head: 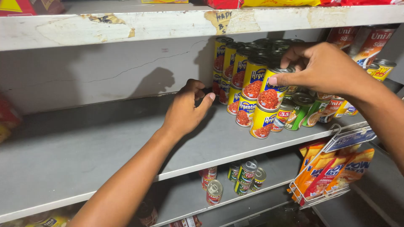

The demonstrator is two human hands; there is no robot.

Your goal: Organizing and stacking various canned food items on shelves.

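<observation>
Yellow cans with blue labels and red meat pictures (pixel 248 88) stand stacked two high in a row on the grey middle shelf (pixel 84 147). My right hand (pixel 320 69) reaches in from the right and grips the top of the front upper can (pixel 271 90), thumb on its side, fingers over the lid. My left hand (pixel 187 109) hovers over the shelf just left of the row, fingers curled loosely near the back cans and holding nothing.
Green and red cans (pixel 301 110) crowd the shelf behind my right hand. A white shelf board (pixel 168 23) runs overhead. Lower shelf holds a few small cans (pixel 246 176). A wire rack of orange packets (pixel 328 172) hangs at the lower right.
</observation>
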